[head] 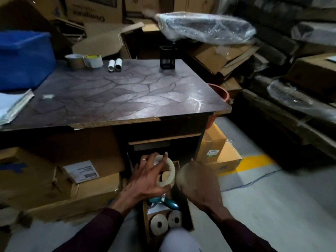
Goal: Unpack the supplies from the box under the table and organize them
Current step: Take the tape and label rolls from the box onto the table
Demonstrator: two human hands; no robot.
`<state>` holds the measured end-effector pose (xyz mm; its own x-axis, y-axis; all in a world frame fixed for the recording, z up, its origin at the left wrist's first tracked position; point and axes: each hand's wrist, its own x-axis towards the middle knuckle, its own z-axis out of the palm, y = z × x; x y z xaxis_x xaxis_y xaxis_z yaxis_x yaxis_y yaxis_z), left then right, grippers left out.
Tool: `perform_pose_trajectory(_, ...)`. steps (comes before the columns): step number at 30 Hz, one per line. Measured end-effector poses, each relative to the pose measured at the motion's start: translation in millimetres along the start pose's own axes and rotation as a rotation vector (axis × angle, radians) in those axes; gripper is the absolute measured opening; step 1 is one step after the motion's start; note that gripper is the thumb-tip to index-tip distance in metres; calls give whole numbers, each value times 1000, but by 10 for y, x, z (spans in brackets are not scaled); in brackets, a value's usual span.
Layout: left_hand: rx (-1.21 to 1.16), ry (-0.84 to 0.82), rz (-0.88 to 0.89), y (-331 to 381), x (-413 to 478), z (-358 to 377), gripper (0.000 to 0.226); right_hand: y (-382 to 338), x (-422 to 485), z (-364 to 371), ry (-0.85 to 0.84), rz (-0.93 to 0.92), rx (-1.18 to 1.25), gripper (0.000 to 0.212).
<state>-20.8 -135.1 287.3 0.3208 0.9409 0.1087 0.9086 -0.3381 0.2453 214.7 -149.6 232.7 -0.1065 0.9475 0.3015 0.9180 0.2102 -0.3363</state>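
Stacked cardboard cartons (pixel 91 11) and plastic-wrapped bundles crowd the storeroom behind a dark table (pixel 127 95) whose top bears a pattern like cracked stone and whose front edge is chipped to bare particle board. On the far side of the tabletop stand a brown tape roll (pixel 75 60) and, touching it, a white roll with a yellow core (pixel 93 61); just beside them lie two small white tubes (pixel 115 65), and further right stands a small black lantern-like holder (pixel 167 57). A blue plastic bin (pixel 25 59) sits at the table's left end, with a pile of padded mailers (pixel 12 106) in front of it.

Below the table edge, the left hand (pixel 145 177) grips a clear tape roll (pixel 168 171), fingers spread around its rim, a ring on one finger. The right hand (pixel 201 188) is closed around a tan tape roll (pixel 185 176), which is blurred; the two rolls are touching or nearly so. Both hands hover over an open cardboard box (pixel 146 215) on the grey floor, partly under the table. Inside it lie a teal-handled tool (pixel 168 203), partly hidden, and two pale tape rolls (pixel 166 221) standing side by side. A yellow floor stripe (pixel 252 160) runs at right.
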Motion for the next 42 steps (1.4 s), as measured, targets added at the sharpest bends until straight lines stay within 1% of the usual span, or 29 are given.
perform_pose_trajectory(3, 99, 61, 26, 93, -84, -355, 105, -109, 113, -253, 49, -32, -39, 96)
perform_pose_trajectory(7, 162, 237, 55, 193, -149, -762, 100, -309, 258, -588, 101, -83, -13, 98)
perform_pose_trajectory(9, 152, 299, 75, 207, -165, -935, 98, -388, 325, -740, 110, -111, 10, 97)
perform_pose_trajectory(14, 103, 363, 77, 209, -202, -1380, 93, -618, 530, -1109, 171, -191, 50, 94)
perform_pose_trajectory(20, 112, 413, 19, 79, -77, -1824, 89, -943, 889, -1502, 232, -247, 39, 91)
perform_pose_trajectory(24, 152, 395, -35, -201, 103, -2078, 89, -1264, 1213, -1706, 229, -308, 63, 90)
perform_pose_trajectory(28, 137, 338, -146, -583, 232, -2278, 87, -1586, 1567, -1752, 212, -338, 108, 91)
perform_pose_trajectory(36, 143, 244, -329, -1283, 377, -2303, 88, -1906, 2136, -1391, 57, -392, 61, 87)
perform_pose_trajectory(42, 87, 234, -361, -1637, 513, -2254, 89, -2035, 2362, -1159, 4, -391, 105, 83)
